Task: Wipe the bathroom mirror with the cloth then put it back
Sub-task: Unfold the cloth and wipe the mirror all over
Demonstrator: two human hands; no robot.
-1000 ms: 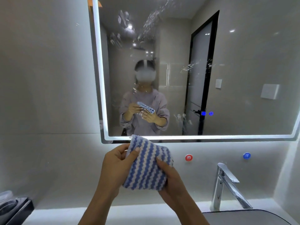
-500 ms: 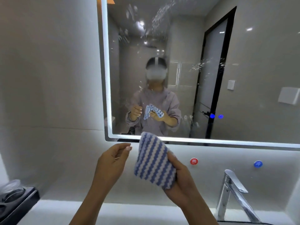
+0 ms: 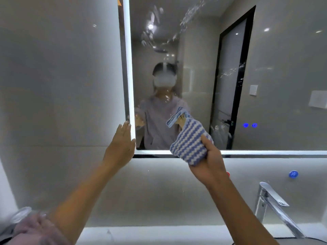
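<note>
The bathroom mirror (image 3: 274,71) fills the upper right, edged with a lit white strip; white splash marks spot its upper glass. My right hand (image 3: 210,161) grips a folded blue-and-white striped cloth (image 3: 190,141), which is pressed against the mirror's lower part near the bottom strip. My left hand (image 3: 121,144) is flat, fingers straight, resting on the mirror's lower left corner and its lit edge. The cloth and both hands are reflected in the glass.
A chrome tap (image 3: 272,204) stands at the lower right above the white counter (image 3: 159,234). A red knob (image 3: 227,174) and a blue knob (image 3: 293,174) sit on the wall under the mirror. A dark holder with a clear item (image 3: 19,216) is at the lower left.
My right hand has carried the cloth up and forward onto the mirror glass. My left hand let go of the cloth earlier and has moved up to the mirror's lower left corner.
</note>
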